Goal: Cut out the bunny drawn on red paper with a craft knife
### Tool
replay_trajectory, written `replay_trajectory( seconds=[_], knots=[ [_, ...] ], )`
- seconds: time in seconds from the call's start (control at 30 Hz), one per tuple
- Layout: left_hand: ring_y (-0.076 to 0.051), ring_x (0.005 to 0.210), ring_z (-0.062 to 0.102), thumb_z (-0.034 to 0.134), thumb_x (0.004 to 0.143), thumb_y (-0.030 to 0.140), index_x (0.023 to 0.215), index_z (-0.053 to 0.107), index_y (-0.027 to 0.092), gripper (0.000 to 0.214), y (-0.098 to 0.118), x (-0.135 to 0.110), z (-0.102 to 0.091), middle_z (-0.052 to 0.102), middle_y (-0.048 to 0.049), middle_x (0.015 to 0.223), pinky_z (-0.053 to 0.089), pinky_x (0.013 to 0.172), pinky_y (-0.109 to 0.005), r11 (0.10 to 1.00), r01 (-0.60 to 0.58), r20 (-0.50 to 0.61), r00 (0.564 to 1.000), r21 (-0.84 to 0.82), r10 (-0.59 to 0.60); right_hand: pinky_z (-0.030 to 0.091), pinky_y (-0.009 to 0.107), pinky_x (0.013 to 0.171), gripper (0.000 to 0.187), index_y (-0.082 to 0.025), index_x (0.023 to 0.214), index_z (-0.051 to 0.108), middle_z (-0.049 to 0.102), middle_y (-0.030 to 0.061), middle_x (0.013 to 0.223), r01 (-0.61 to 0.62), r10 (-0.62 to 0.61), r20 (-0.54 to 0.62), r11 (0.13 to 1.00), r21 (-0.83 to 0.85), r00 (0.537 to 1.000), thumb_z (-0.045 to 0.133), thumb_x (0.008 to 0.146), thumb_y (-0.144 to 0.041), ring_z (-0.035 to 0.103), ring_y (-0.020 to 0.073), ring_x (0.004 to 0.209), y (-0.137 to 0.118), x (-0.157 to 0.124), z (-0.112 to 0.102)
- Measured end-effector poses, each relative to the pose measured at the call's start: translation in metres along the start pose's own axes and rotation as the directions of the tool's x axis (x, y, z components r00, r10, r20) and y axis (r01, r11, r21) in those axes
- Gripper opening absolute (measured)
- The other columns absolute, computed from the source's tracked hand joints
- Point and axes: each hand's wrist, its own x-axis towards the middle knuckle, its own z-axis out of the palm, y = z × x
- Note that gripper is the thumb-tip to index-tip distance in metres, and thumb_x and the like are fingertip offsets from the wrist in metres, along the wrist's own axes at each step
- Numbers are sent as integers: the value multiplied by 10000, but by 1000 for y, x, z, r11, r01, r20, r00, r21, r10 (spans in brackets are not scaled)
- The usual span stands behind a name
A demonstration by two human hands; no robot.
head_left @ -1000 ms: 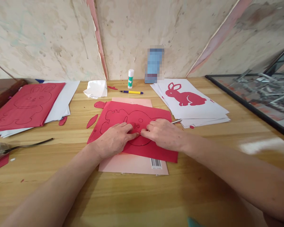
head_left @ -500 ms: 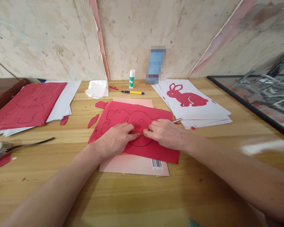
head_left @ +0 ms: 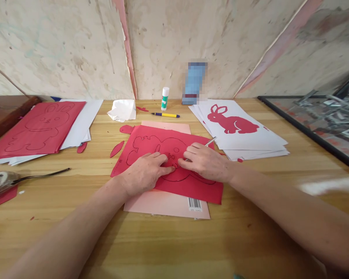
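A sheet of red paper (head_left: 151, 164) with a rabbit outlined in dark lines lies askew over a pale pink booklet (head_left: 165, 205) with a barcode. My left hand (head_left: 147, 172) rests on the sheet, its thumb stretched toward the drawn mouth and apart from the bent fingers, holding nothing visible. Close by on the right, my right hand (head_left: 206, 162) is closed around a slim silver pen-like tool (head_left: 211, 141). The tool's rear end sticks out above the knuckles; its tip is hidden by the fingers. Both hands touch the paper.
Red sheets with a rabbit drawing (head_left: 43, 128) lie left over white paper. A red rabbit cutout (head_left: 235, 122) lies on white sheets at right. Behind are crumpled paper (head_left: 122, 110), a glue stick (head_left: 164, 99) and a yellow-blue pen (head_left: 165, 115). A tape measure (head_left: 1, 182) sits left.
The silver tool has swung to a steeper angle in my right hand. My right fingers have drawn slightly back from the left thumb. The whole view has shifted a little.
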Motion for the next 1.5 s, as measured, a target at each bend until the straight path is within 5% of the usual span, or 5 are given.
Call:
replay_trajectory(
  seconds=[0.97,1.23,1.37,1.5],
  knots=[
    [-175,840,526,463,831,11,1233,587,230,474,0,1,-2,543,-44,909,471,778,-307,1000,-1,15,1000,-7,1,258,320,700,285,-159,949,601,540,41,707,30,-38,96,996,86,995,321,929,-108,368,168,682,7,-1,6],
    [-175,852,539,431,853,37,1231,589,238,456,0,1,-2,561,-50,931,473,787,-311,1000,4,0,1000,-29,-4,287,306,692,315,-150,958,619,561,55,742,-120,77,204,971,206,976,382,812,-2,428,174,720,4,-2,1],
    [-167,851,555,400,892,80,1211,603,234,409,-1,0,-3,579,-54,937,483,772,-296,995,43,-24,999,-91,-45,333,305,699,289,-150,951,628,609,70,775,-407,331,287,873,268,899,375,851,-54,498,181,750,-2,-3,-5],
    [-158,908,571,384,932,135,1185,605,213,345,-3,-2,-3,603,-44,969,487,806,-278,972,72,-91,991,-225,-95,386,298,677,286,-193,1035,591,667,68,916,-703,613,348,653,283,710,342,956,-309,583,192,820,-11,-9,-16]
  ],
)
